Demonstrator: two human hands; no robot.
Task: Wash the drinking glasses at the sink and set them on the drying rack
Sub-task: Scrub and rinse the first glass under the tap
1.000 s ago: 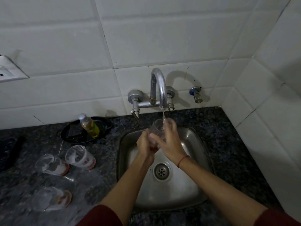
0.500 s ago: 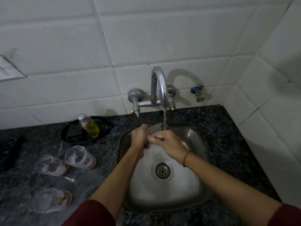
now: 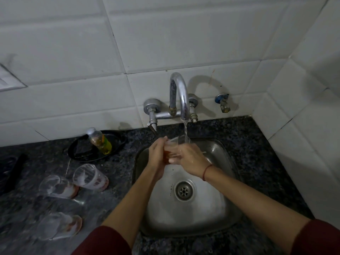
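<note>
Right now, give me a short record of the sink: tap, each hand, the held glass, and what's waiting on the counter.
tap: faucet running, stream hitting the glass
left hand: grips the glass's lower end
right hand: holds the glass's side
position: above the sink
waiting: three glasses lying sideways on the counter, left
nearby: bottle on a black dish
drying rack: not in view

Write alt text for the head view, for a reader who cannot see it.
The left hand and right hand hold a glass under the running tap over a sink. Three glasses sit on the counter to its left, by a bottle in a dish.
</note>
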